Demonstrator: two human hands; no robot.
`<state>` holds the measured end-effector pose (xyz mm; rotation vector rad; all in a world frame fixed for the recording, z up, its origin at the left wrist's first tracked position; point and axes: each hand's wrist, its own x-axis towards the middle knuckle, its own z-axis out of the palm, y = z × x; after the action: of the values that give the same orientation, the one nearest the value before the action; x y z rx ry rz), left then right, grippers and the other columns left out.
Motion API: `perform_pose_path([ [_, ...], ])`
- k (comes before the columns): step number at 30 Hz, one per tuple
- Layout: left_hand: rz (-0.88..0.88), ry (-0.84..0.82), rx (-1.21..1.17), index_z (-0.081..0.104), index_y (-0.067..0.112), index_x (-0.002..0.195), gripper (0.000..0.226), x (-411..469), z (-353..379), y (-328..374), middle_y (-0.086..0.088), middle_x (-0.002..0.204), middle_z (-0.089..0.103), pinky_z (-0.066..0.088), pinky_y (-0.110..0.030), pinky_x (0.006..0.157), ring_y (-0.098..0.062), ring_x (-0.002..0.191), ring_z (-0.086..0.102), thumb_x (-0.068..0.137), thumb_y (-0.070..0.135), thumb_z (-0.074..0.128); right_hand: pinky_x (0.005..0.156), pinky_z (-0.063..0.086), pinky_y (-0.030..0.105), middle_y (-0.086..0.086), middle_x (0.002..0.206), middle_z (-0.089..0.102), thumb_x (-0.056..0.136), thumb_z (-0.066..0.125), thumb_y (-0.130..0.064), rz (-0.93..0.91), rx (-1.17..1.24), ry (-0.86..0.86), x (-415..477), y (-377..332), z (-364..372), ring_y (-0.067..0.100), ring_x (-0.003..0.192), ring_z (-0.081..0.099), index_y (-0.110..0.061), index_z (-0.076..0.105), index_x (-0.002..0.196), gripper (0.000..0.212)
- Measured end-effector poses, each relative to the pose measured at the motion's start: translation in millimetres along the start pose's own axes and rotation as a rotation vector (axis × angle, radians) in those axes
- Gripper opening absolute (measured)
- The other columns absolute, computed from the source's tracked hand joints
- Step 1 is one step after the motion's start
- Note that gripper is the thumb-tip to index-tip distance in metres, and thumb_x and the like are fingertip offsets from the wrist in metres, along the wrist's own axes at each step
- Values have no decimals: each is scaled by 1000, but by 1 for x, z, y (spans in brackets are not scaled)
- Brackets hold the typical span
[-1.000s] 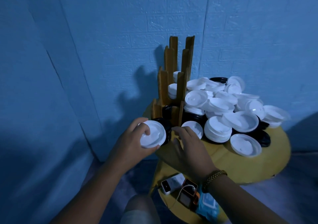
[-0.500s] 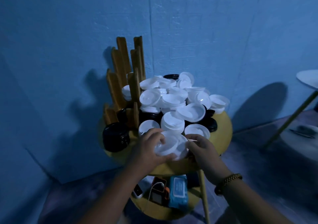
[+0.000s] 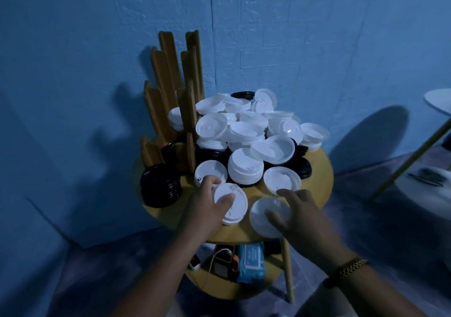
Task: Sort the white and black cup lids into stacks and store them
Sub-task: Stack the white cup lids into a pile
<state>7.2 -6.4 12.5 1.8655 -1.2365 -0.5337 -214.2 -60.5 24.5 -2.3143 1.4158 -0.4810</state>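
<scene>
A heap of white cup lids (image 3: 244, 126) with black lids (image 3: 302, 168) under it covers the round yellow table (image 3: 319, 182). A stack of black lids (image 3: 159, 185) stands at the left front, beside a wooden slotted rack (image 3: 168, 73). My left hand (image 3: 205, 209) grips a short stack of white lids (image 3: 235, 210) near the table's front edge, thumb on top. My right hand (image 3: 302, 216) holds a single white lid (image 3: 261, 216) just to the right, thumb on its face and fingers over its far rim. The two do not touch.
A neat white lid stack (image 3: 245, 170) and two loose white lids (image 3: 281, 179) lie just beyond my hands. The lower shelf holds a blue wipes pack (image 3: 251, 260) and small devices (image 3: 222, 260). Blue walls are close behind. Another white table (image 3: 439, 102) stands at the right.
My hands came away from the rack to the table's front edge. Half a second ago they met over white lids; now they are apart, each with white lids.
</scene>
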Motion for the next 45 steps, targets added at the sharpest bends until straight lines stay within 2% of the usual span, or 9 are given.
perform_pose_path([
  [5,75,23,289,53,27,131,45,-7,-10,-3,4,127,58,53,-41,88,-19,110,58,94,52,61,99,45,32,-6,154,19,78,53,-79,-100,-160,-112,2,-1,-4,17,136,31,-37,28,150,86],
  [11,101,73,587,56,29,122,55,-20,-10,-14,8,125,54,44,-33,88,-15,116,47,89,72,49,110,36,29,-15,159,22,84,47,-74,-256,-79,-102,3,1,-3,5,142,20,-41,41,145,69],
  [14,185,74,435,53,28,134,73,-26,-13,-20,13,130,51,41,-31,95,-12,123,42,83,78,39,112,35,28,-22,157,25,83,44,-78,-327,62,-129,2,5,-5,-4,139,24,-41,41,146,72],
  [18,248,-169,342,32,38,152,79,-31,-24,-30,23,141,36,30,-26,107,-2,137,28,81,61,59,117,32,35,-26,158,17,81,65,-61,-375,43,-332,6,16,-9,0,143,22,-43,30,150,80],
  [22,231,-124,327,34,41,150,84,-28,-19,-31,25,142,36,33,-29,109,-1,136,30,78,65,69,110,39,32,-20,153,30,84,68,-57,-313,-15,-234,11,10,-6,6,134,36,-38,37,147,73],
  [26,191,-55,397,31,38,150,109,-25,-8,-30,18,145,36,36,-38,109,-9,135,28,58,91,53,106,37,28,-14,149,33,81,59,-71,-238,-128,-65,9,3,5,8,130,36,-32,36,148,80],
  [33,159,-104,272,20,42,156,96,-25,-17,-29,14,148,40,36,-29,104,-7,136,34,76,60,69,111,33,29,-14,153,32,86,59,-63,-201,-75,-79,-1,10,4,6,132,29,-31,31,151,77],
  [39,138,39,378,29,32,154,114,-32,-2,-22,12,137,44,37,-32,103,-10,129,34,59,88,59,96,39,23,-16,138,45,80,54,-70,-130,36,110,-9,4,9,2,119,37,-31,46,139,71],
  [45,113,-96,287,5,42,157,118,-37,-6,-21,15,153,30,37,-43,112,-11,142,24,61,84,60,89,31,13,-23,131,42,71,42,-81,-206,116,114,-11,-11,17,-4,116,33,-32,48,137,82],
])
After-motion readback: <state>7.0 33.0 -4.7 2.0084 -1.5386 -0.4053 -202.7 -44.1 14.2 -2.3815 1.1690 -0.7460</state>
